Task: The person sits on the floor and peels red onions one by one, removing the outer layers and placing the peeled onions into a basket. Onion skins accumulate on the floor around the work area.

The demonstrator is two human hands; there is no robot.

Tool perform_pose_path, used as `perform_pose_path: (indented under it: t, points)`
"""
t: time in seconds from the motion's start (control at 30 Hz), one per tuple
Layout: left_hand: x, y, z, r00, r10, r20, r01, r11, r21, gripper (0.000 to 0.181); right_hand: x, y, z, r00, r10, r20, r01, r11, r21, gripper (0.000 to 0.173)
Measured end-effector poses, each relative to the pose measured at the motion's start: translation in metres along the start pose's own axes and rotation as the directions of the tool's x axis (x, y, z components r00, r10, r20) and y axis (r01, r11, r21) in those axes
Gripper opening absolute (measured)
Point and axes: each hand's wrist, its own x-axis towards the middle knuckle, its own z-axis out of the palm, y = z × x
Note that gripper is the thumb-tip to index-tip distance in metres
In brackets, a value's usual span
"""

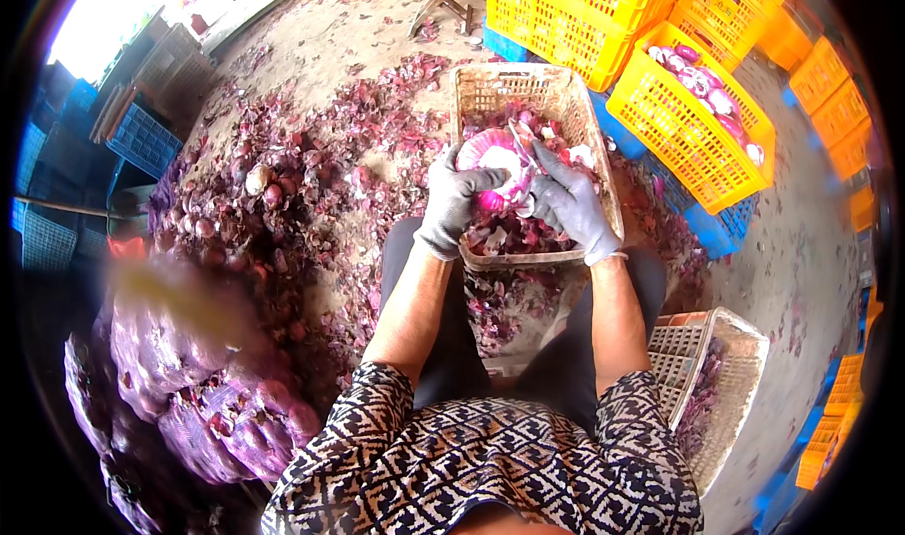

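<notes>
A large red onion (488, 160) with a bared white patch is held over a worn pale plastic crate (520, 75). My left hand (452, 195), in a grey-coated glove, grips the onion from the left, its thumb across the white patch. My right hand (573, 199), gloved alike, has curled fingers against the onion's right side. A thin pale strip (523, 142) stands up beside the right index finger; whether it is a blade or loose skin is unclear. Below both hands, red onion skins (509, 238) lie in the crate, which sits between my knees.
Peeled onions (696, 82) fill a tilted yellow crate (686, 125) on blue crates (714, 231). Stacked yellow crates (558, 19) rise behind. Unpeeled onions (205, 227) and skins cover the floor leftward, near purple mesh sacks (233, 422). Another pale crate (742, 379) stands by my right leg.
</notes>
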Motion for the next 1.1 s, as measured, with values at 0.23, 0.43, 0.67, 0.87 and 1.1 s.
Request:
perform_pose_path:
  t: [0.23,0.43,0.67,0.87,1.1]
  points:
    - [0.003,-0.004,-0.006,0.955,0.105,0.277,0.077,0.815,-0.574,0.059,0.002,0.009,-0.015,0.987,0.067,-0.144,-0.044,0.986,0.158,0.056]
    - [0.002,-0.009,-0.013,0.987,0.020,0.159,0.060,0.873,-0.483,0.058,-0.006,0.017,-0.014,0.976,-0.142,-0.162,0.133,0.989,-0.063,0.068]
    - [-0.009,0.005,0.008,0.981,-0.027,0.191,0.131,0.821,-0.556,0.058,-0.017,0.007,0.004,0.935,-0.348,0.067,0.352,0.886,-0.300,0.069]
    - [-0.010,-0.002,0.011,0.973,-0.020,0.231,0.148,0.823,-0.549,0.063,-0.022,-0.008,0.016,0.961,-0.274,0.021,0.275,0.961,-0.033,0.062]
    - [-0.013,0.016,0.017,0.944,0.095,0.315,0.094,0.840,-0.534,0.072,-0.030,-0.012,-0.004,0.992,-0.035,0.118,0.003,0.965,0.261,0.039]
